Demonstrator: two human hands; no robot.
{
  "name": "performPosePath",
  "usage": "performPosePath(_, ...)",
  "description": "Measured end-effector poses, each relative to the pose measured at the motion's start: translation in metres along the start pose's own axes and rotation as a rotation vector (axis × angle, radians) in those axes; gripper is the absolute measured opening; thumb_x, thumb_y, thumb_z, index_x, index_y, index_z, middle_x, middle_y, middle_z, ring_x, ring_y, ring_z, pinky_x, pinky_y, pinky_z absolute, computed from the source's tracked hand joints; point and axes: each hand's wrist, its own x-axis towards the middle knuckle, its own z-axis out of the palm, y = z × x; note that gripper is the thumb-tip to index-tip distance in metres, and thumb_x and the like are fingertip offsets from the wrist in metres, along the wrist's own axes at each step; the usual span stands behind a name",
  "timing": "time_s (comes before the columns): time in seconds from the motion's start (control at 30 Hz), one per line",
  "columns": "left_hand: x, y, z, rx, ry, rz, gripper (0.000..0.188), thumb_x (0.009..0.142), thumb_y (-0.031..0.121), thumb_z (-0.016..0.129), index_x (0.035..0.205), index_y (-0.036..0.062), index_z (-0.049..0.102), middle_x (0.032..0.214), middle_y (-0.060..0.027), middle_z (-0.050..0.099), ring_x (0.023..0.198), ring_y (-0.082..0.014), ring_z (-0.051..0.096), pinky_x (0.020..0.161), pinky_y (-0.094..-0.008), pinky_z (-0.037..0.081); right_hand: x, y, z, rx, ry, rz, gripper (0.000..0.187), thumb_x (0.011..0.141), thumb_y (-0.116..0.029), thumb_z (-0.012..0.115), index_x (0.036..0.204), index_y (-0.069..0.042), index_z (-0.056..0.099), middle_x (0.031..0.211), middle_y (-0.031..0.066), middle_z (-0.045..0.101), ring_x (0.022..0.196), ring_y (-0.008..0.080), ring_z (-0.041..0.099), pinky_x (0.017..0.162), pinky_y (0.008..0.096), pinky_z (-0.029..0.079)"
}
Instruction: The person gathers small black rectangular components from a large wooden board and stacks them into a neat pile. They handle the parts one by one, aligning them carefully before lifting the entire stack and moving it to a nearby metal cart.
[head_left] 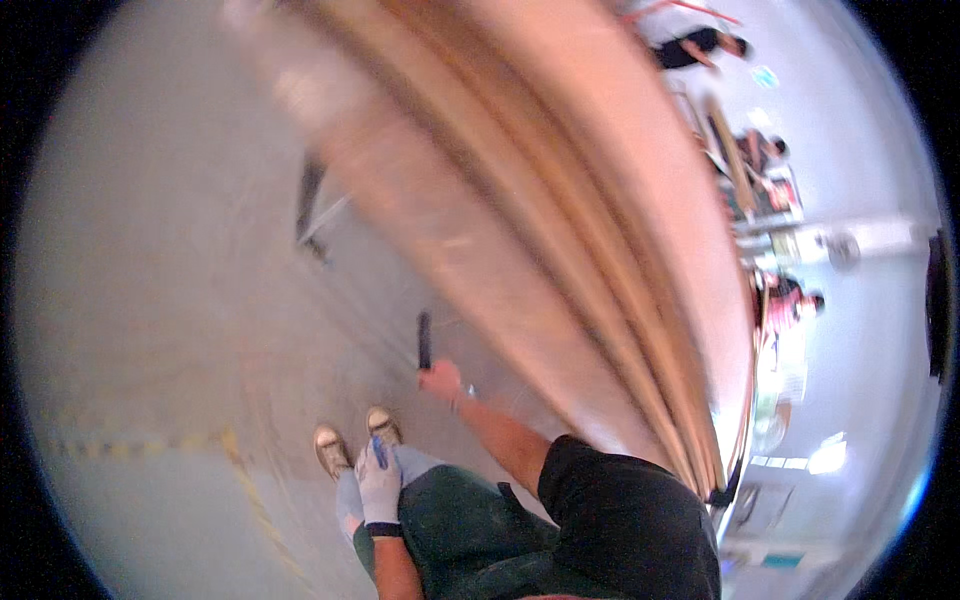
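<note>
My left hand (pixel 381 488), in a white glove with a dark cuff, hangs low in front of my legs. Its fingers are closed around a small blue object (pixel 378 452) whose kind I cannot make out. My right hand (pixel 440 381) is bare, with a band at the wrist, and reaches forward. It grips the lower end of a short dark bar (pixel 424 338), which points away from me over the floor. Beside my right arm runs a large stack of long brown boards (pixel 560 230), blurred by motion; neither hand visibly touches it.
A dark leg-like support (pixel 310 200) stands on the grey floor (pixel 180 300) near the boards. Yellow tape (pixel 230 445) marks the floor at left. My shoes (pixel 331 450) show below. Beyond the boards, at the right, are several people, one in black (pixel 690 48).
</note>
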Motion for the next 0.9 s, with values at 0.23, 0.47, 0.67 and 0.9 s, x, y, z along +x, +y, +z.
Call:
performPosePath(0.23, -0.049, 0.004, -0.076, 0.146, -0.163, 0.203, 0.044, 0.102, 0.035, 0.052, 0.135, 0.0053, 0.058, 0.138, -0.0230, 0.059, 0.124, -0.0400, 0.057, 0.105, -0.0491, 0.046, -0.335, 0.030, -0.100, 0.127, -0.401, -0.438, 0.042, 0.086, -0.039, 0.066, 0.097, 0.002, 0.066, 0.092, 0.0262, 0.066, 0.085, 0.0433, 0.064, 0.074, 0.0544, 0.049)
performPosePath(0.47, -0.108, 0.044, -0.164, 0.550, -0.385, 0.469, 0.040, 0.101, 0.041, 0.051, 0.117, 0.0062, 0.063, 0.116, -0.0249, 0.067, 0.106, -0.0428, 0.065, 0.095, -0.0525, 0.050, -0.552, 0.118, -0.172, 0.334, -0.242, -0.437, 0.043, 0.094, -0.041, 0.065, 0.107, -0.001, 0.060, 0.104, 0.0198, 0.062, 0.092, 0.0404, 0.062, 0.079, 0.0500, 0.049)
performPosePath(0.67, -0.194, 0.143, -0.150, 0.436, -0.708, 0.358, 0.035, 0.099, 0.041, 0.054, 0.109, 0.0086, 0.063, 0.113, -0.0204, 0.067, 0.108, -0.0412, 0.063, 0.093, -0.0518, 0.049, -0.654, 0.212, -0.182, 0.551, 0.046, -0.243, 0.041, 0.091, -0.034, 0.072, 0.117, -0.003, 0.065, 0.100, 0.0164, 0.065, 0.091, 0.0320, 0.066, 0.078, 0.0423, 0.053)
performPosePath(0.9, -0.285, 0.299, -0.008, 0.286, -0.975, 0.792, 0.035, 0.100, 0.032, 0.056, 0.124, 0.0061, 0.061, 0.122, -0.0189, 0.065, 0.115, -0.0407, 0.061, 0.099, -0.0471, 0.049, -0.761, 0.331, -0.186, 1.052, 0.481, 0.052, 0.040, 0.089, -0.027, 0.077, 0.113, 0.003, 0.068, 0.094, 0.0117, 0.070, 0.086, 0.0184, 0.067, 0.076, 0.0357, 0.056)
